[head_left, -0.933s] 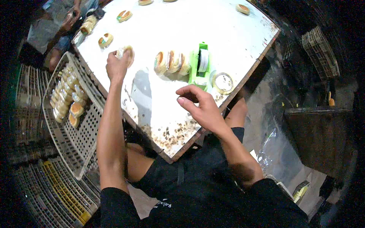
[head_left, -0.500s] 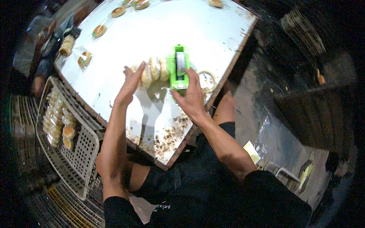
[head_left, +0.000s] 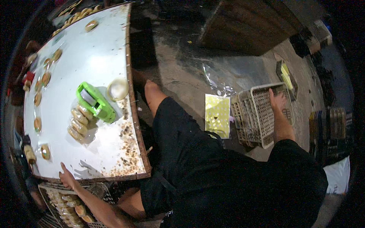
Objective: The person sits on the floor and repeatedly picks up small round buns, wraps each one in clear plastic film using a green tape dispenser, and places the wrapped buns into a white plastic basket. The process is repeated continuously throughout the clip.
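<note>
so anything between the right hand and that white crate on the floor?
Nothing visible. The right hand already lies on the rim of the top white crate in the stack on the floor, with no object between them. The yellow sheet lies beside the stack, clear of the hand.

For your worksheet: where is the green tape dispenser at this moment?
In the head view the green tape dispenser stands on the white table at the picture's left, between the tape roll and the row of wrapped buns.
</note>
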Demonstrator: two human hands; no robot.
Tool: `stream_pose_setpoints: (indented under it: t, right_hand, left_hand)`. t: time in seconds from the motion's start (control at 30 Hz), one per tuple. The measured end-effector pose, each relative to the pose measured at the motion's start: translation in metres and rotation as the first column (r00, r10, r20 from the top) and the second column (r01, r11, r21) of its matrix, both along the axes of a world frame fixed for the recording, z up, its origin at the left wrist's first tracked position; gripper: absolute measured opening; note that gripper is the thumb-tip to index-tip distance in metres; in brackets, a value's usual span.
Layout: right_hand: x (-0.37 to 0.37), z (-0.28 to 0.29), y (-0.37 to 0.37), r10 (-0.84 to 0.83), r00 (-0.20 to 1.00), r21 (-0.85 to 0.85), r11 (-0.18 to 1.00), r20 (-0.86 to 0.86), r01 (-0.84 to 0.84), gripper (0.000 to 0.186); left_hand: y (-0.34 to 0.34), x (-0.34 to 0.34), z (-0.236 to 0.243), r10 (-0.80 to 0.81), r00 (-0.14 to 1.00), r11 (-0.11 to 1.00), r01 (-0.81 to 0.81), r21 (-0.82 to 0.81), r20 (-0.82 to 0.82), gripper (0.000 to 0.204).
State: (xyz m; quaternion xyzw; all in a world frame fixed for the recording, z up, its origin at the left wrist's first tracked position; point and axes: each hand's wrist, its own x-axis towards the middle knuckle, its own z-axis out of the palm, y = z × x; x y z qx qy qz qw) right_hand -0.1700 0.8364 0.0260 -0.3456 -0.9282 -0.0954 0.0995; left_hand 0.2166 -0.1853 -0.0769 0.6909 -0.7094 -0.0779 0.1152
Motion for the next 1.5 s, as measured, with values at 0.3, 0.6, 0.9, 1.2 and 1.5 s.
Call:
stream_pose_setpoints:
  t: [0.3, 0.6, 0.9, 1.2, 1.5]
  right_hand:
    - [0.115, -0.127, 0.005, 0.044, 0.891, -0.339, 0.933, 0.452, 0.126, 0.092]
    - [-0.074, -0.135, -0.023, 0.062, 0.984, -0.875, 0.449, -0.169, -0.179, 0.052]
    - [-0.173, 0.054, -0.419, 0.115, 0.791, -0.785, -0.275, -0.6, -0.555, 0.054]
    - [-0.013, 0.219, -0.568, 0.719, 0.267, -0.766, -0.612, -0.642, -0.197, 0.027]
    - [0.259, 0.269, -0.614, 0.396, -0.917, -0.851, -0.462, 0.054, -0.25, 0.087]
  left_hand:
    - [0.006, 0.015, 0.002, -0.186, 0.982, 0.982, 0.187, 0.032, -0.04, 0.104]
    - [0.053, -0.06, -0.015, -0.305, 0.733, 0.888, 0.45, 0.098, -0.608, 0.077]
    - [0.166, -0.049, 0.109, -0.503, 0.653, 0.759, 0.648, 0.072, -0.567, 0.078]
    - [0.231, -0.056, 0.102, -0.689, 0.701, 0.674, 0.713, 0.196, -0.183, 0.07]
    - [0.3, -0.099, 0.035, -0.874, 0.471, 0.427, 0.86, 0.28, -0.116, 0.067]
